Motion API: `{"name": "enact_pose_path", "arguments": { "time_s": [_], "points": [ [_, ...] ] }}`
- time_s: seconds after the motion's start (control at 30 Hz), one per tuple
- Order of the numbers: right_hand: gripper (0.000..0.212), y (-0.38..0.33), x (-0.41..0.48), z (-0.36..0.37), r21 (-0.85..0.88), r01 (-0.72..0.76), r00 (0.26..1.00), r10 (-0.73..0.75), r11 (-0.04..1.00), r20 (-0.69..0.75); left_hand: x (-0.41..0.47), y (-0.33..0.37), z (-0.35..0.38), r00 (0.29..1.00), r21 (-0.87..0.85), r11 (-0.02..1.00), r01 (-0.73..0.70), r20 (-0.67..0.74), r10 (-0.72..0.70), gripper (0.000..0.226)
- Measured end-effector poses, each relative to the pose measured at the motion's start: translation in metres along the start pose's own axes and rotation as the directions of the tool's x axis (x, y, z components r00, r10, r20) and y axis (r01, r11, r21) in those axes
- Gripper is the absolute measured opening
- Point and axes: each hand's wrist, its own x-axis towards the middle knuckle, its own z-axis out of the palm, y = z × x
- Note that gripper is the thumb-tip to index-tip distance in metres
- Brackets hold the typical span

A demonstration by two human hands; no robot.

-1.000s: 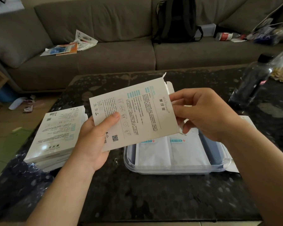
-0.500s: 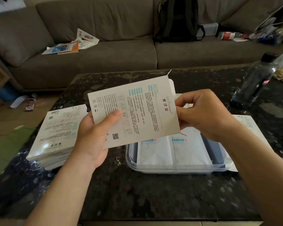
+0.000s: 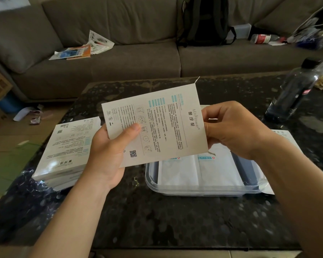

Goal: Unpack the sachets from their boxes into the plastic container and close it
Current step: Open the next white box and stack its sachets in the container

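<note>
The dark speckled table before me carries a stack of white boxes on my left; the clear plastic container sits mid-table; a dark bottle stands far right.

Sachets in container; boxes left; bottle behind-right.

Forearms bare to the wrists — left hand, right hand ungloved.

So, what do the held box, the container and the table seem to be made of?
Box: matte white cardboard, likely; printed, with a torn flap.
Container: clear glossy plastic; the sachets show through its wall.
Table: polished dark speckled stone, perhaps granite.
</note>
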Motion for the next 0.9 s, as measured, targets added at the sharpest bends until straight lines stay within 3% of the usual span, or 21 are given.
{"name": "enact_pose_path", "arguments": {
  "time_s": [0.2,0.37,0.5,0.63,0.7,0.9],
  "points": [
    [0.017,0.004,0.001,0.003,-0.073,0.026,0.999,-0.028,0.997,-0.03,0.0,0.0,0.003,0.999,-0.007,0.999,0.034,-0.004,-0.034,0.046],
    [0.019,0.006,0.006,0.003,0.019,-0.066,0.993,0.068,0.998,-0.101,0.001,0.003,0.005,0.995,-0.04,0.997,0.072,-0.07,-0.075,0.042],
    [0.023,0.006,0.009,-0.002,0.099,-0.087,0.959,0.11,0.991,-0.263,0.004,0.004,0.001,0.984,-0.065,0.991,0.118,-0.127,-0.125,0.026],
    [0.015,0.005,0.01,-0.009,0.231,-0.086,0.896,0.176,0.969,-0.408,0.008,0.004,-0.003,0.971,-0.079,0.989,0.125,-0.194,-0.138,0.026],
    [0.011,0.006,0.01,-0.014,0.25,-0.061,0.873,0.173,0.966,-0.456,0.008,0.004,-0.004,0.966,-0.09,0.988,0.126,-0.216,-0.143,0.026],
    [0.026,0.003,0.005,-0.033,0.387,0.105,0.851,0.119,0.916,-0.512,0.01,0.004,-0.005,0.937,-0.131,0.987,0.091,-0.325,-0.129,0.021]
  ]
}}
